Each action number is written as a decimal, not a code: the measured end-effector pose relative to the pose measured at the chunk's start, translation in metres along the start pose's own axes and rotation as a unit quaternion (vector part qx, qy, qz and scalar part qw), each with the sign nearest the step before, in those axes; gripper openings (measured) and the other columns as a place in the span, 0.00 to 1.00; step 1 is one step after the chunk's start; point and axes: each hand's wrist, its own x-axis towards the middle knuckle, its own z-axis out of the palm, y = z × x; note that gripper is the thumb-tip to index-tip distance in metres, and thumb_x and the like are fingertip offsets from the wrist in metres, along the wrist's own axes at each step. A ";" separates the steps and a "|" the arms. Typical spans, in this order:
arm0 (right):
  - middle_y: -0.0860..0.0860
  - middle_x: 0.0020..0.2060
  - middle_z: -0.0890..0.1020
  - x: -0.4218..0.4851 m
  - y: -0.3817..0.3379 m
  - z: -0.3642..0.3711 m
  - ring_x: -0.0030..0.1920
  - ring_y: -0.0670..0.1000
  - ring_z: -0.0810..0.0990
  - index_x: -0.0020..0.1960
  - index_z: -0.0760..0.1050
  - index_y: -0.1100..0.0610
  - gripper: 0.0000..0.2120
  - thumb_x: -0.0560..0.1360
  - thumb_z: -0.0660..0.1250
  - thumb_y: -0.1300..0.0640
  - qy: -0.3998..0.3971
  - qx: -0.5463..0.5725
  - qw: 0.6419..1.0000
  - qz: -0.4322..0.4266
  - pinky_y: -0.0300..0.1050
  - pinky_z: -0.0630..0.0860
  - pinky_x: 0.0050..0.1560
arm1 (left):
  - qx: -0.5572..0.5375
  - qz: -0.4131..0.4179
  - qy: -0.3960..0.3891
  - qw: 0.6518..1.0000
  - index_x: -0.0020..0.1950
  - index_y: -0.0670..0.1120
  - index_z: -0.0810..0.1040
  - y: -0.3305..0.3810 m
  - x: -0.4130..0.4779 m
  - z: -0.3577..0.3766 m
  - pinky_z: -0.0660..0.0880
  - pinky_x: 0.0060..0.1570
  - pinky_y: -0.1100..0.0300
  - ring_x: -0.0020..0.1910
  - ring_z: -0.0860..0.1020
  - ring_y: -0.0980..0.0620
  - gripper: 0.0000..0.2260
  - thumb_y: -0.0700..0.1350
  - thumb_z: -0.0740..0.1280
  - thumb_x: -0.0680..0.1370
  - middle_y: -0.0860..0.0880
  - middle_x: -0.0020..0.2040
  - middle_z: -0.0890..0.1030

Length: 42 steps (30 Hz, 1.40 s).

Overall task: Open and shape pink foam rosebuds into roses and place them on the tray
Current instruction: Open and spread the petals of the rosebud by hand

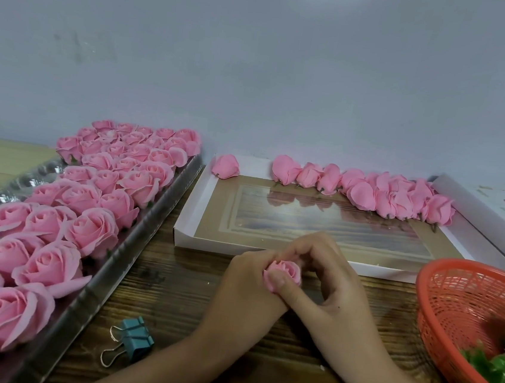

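Near the middle of the table [171, 295], close to the person: both hands meet around one pink rosebud [287, 270], held just above the wood.
Step in hand: opening and shaping. The bud's outer petals look only partly spread, so I judge the work on it about midway.
Left hand [247, 287]: closed around the bud's left and under side, gripping it. Its forearm comes in from the near left.
Right hand [332, 281]: fingers arched over the bud's far side, pinching at the petals. A thumb, seemingly this hand's, presses on the near petal. The wrist slopes down toward the near right.
Next move: probably peel the outer petals outward and down while the left hand steadies the base. This calls for a light touch, as foam petals likely crease or tear if pulled hard.
Tray [133, 241]: on the left, running from near to far and packed with finished roses [91, 230]. Where a free spot lies, I cannot tell.
Supply: a row of unopened buds [369, 192] lies along the far edge of a white box [188, 215], beyond the hands.
Far left bud: one sits apart from that row.
Right side: a red basket [438, 307] holds green pieces [500, 370], blurred.
Near left of the hands: a blue binder clip [136, 339] lies on the table.
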 end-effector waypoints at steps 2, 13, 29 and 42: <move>0.46 0.42 0.79 0.000 0.001 0.000 0.47 0.52 0.78 0.43 0.77 0.47 0.03 0.74 0.70 0.50 -0.002 -0.002 1.000 -0.011 0.40 0.73 0.46 | -0.019 -0.012 -0.011 1.000 0.30 0.51 0.69 0.001 0.001 0.001 0.70 0.32 0.59 0.31 0.72 0.58 0.10 0.49 0.65 0.70 0.55 0.27 0.72; 0.47 0.40 0.79 0.002 -0.002 -0.002 0.46 0.53 0.78 0.42 0.79 0.53 0.05 0.71 0.73 0.54 -0.008 0.029 1.000 0.000 0.41 0.73 0.47 | -0.060 0.001 -0.023 0.998 0.31 0.51 0.73 0.000 0.002 0.001 0.69 0.31 0.62 0.31 0.72 0.61 0.07 0.46 0.67 0.69 0.53 0.29 0.74; 0.47 0.41 0.78 0.001 -0.002 -0.001 0.46 0.51 0.78 0.43 0.78 0.54 0.05 0.74 0.70 0.52 -0.014 -0.005 1.000 -0.018 0.39 0.73 0.46 | 0.004 -0.002 -0.033 0.999 0.26 0.58 0.71 -0.003 0.003 0.004 0.66 0.30 0.72 0.30 0.73 0.65 0.17 0.41 0.67 0.71 0.65 0.28 0.74; 0.45 0.44 0.79 0.000 -0.004 -0.001 0.48 0.50 0.78 0.47 0.79 0.47 0.06 0.71 0.73 0.49 0.002 0.004 1.000 -0.011 0.36 0.72 0.48 | -0.043 0.019 -0.004 0.999 0.34 0.49 0.73 0.002 0.002 0.001 0.70 0.32 0.67 0.32 0.73 0.61 0.08 0.40 0.69 0.70 0.57 0.31 0.74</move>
